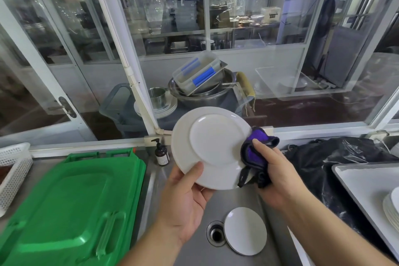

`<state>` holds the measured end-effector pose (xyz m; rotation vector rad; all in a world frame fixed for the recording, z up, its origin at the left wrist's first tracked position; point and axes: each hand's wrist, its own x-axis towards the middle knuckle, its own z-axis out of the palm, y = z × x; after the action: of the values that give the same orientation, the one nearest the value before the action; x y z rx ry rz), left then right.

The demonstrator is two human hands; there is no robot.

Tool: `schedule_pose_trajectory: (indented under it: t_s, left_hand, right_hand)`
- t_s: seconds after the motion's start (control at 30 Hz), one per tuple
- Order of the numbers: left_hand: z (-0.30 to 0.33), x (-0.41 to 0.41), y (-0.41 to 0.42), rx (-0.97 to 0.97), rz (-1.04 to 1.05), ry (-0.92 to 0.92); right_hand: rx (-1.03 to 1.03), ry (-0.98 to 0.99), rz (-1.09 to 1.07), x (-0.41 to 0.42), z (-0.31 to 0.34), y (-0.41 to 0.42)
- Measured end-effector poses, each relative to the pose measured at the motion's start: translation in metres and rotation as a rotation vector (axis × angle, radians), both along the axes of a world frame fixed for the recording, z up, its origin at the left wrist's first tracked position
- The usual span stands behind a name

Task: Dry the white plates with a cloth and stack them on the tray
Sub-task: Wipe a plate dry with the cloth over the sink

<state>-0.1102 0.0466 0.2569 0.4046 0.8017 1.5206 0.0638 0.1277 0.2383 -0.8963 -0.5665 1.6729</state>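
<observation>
My left hand (185, 198) grips the lower left rim of a white plate (210, 144), held tilted above the sink with its underside facing me. My right hand (274, 173) presses a purple and black cloth (254, 155) against the plate's right rim. Down in the steel sink (194, 250), beside the drain (216, 233), lies another white plate (245, 231). At the right edge a stack of white plates (391, 207) stands on a pale tray (362, 181).
Green plastic lids (71, 205) cover the counter to the left, with a white perforated basket (13, 168) beyond. A dark pump bottle (161, 153) stands behind the sink. A black plastic bag (336, 157) lies to the right. Behind the glass are metal bowls and more plates.
</observation>
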Motion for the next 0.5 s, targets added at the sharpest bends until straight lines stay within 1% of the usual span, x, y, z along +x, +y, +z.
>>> schedule_pose_trajectory:
  t_s: [0.1, 0.2, 0.33, 0.5]
  left_hand:
    - [0.006, -0.015, 0.004, -0.012, -0.071, 0.017]
    - [0.018, -0.034, 0.012, -0.053, -0.121, 0.047]
    - [0.027, -0.044, 0.014, 0.011, -0.163, 0.109]
    - [0.025, -0.031, 0.009, 0.044, -0.126, 0.081]
  right_hand:
    - [0.010, 0.003, 0.083, 0.013, 0.010, 0.006]
    - [0.061, 0.001, 0.152, 0.024, 0.023, 0.013]
    - [0.077, -0.027, 0.154, 0.027, 0.036, 0.018]
    - [0.016, 0.041, 0.095, 0.017, 0.034, 0.009]
